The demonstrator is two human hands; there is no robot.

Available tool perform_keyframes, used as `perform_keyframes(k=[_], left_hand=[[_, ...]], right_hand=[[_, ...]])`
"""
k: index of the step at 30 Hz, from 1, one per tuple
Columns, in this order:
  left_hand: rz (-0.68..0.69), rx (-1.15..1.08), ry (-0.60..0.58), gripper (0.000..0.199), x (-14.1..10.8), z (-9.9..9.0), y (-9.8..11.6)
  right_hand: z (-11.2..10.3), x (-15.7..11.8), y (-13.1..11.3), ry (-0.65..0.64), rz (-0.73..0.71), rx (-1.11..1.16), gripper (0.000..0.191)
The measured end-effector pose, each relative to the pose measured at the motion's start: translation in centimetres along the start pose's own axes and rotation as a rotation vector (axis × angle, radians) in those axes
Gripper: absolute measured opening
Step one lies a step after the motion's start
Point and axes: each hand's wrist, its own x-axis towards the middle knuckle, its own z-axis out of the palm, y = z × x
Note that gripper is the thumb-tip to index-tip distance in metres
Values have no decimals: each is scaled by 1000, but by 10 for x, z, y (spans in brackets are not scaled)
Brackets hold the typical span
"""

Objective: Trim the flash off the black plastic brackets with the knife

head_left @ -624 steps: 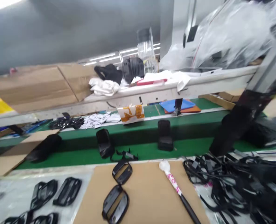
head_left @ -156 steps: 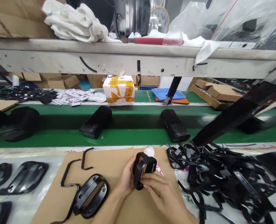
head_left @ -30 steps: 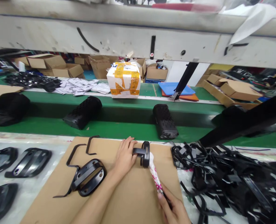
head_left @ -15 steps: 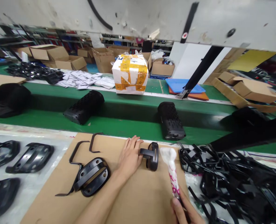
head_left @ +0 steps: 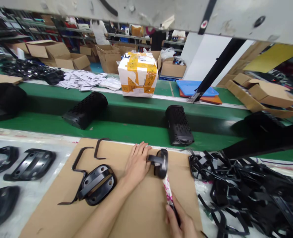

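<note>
My left hand [head_left: 137,163] is on the brown cardboard sheet [head_left: 146,211], closed at the strap of a small black bracket [head_left: 163,163] that stands on its edge. In my right hand [head_left: 181,218] is the dark grip of a hammer [head_left: 168,189] wrapped in white with pink marks. Its head is hidden behind the bracket, and I cannot tell whether they touch. Left of my forearm lies a black oval plate [head_left: 100,185] with a strap across it and a bent black strip [head_left: 78,162] beside it. Another bent strip [head_left: 96,148] lies further back.
Black plates [head_left: 33,163] lie on plastic sheeting at left. A tangled heap of black parts [head_left: 247,188] is at right. Beyond the cardboard, black perforated housings [head_left: 179,125] rest on a green conveyor [head_left: 128,134]. A taped white box [head_left: 138,74] stands behind. A grey beam [head_left: 141,13] crosses overhead.
My right hand has moved left with the hammer, whose white head has gone from beside the bracket to behind it. My left hand stays at the bracket. The view has shifted slightly.
</note>
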Motion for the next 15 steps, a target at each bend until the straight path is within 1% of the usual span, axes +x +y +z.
perform_keyframes(k=[2, 3, 4, 5, 7, 8, 9, 10, 13, 14, 15], left_hand=[[-2, -9, 5, 52, 0, 0, 0], [-3, -10, 6, 51, 0, 0, 0], [-3, -8, 6, 51, 0, 0, 0], [-3, -6, 6, 51, 0, 0, 0], [-1, 3, 8, 50, 1, 0, 0], [1, 7, 11, 50, 1, 0, 1], [2, 9, 14, 49, 1, 0, 1], [4, 7, 20, 49, 0, 0, 1], [3, -1, 31, 48, 0, -1, 1], [3, -1, 31, 48, -1, -1, 1], [3, 1, 29, 49, -1, -1, 1]], right_hand=[[-3, 6, -6, -96, -41, 9, 74], [-5, 8, -7, -103, -53, 20, 74], [-7, 9, -8, -76, -54, 30, 76], [-7, 8, -8, -23, -44, 37, 78], [-4, 3, -6, 107, -1, 49, 84], [0, -1, -5, 133, 14, 53, 86], [4, -3, -4, 120, 17, 54, 87], [7, -4, -3, 76, 14, 57, 87], [6, -1, 0, -91, 8, 70, 85], [3, 1, 1, -117, 8, 73, 87], [0, 2, 2, -109, 11, 71, 89]])
